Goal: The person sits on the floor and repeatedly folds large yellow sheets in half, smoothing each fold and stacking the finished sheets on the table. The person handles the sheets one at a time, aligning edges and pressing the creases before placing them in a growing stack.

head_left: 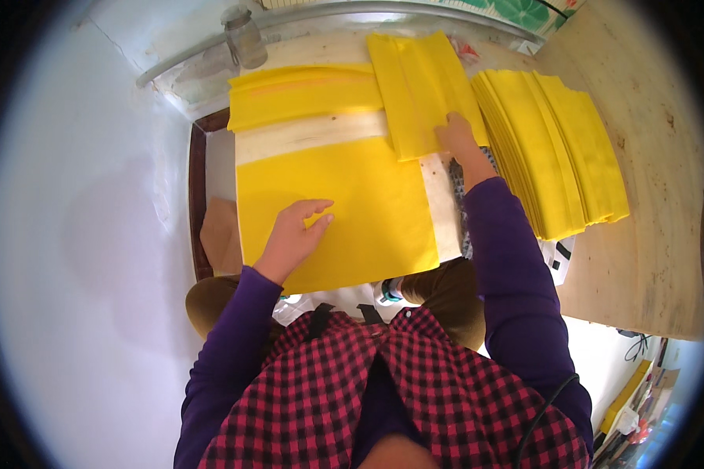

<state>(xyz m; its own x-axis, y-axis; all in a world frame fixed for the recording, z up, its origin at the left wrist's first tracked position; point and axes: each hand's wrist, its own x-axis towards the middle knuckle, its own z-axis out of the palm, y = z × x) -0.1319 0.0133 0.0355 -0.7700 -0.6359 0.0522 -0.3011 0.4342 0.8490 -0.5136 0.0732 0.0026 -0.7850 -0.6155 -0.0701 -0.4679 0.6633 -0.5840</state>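
A flat yellow cloth sheet [344,211] lies on a pale wooden board [313,134] in front of me. Just over the sheet's left part is my left hand [293,234], thumb and fingers apart and holding nothing. My right hand [459,139] has its fingers closed at the lower right edge of a folded yellow cloth [418,86], which lies at a slant at the back; its fingertips are partly hidden. Another folded yellow cloth [305,92] lies along the board's far edge, partly under the slanted one. To the right rests a thick stack of folded yellow cloths [551,152].
A clear lidded bottle [245,37] stands at the back left, near a grey pipe [328,11]. The wooden tabletop [641,156] extends to the right beyond the stack. A white wall [78,234] closes off the left side. A brown cardboard piece [222,234] sits below the board's left edge.
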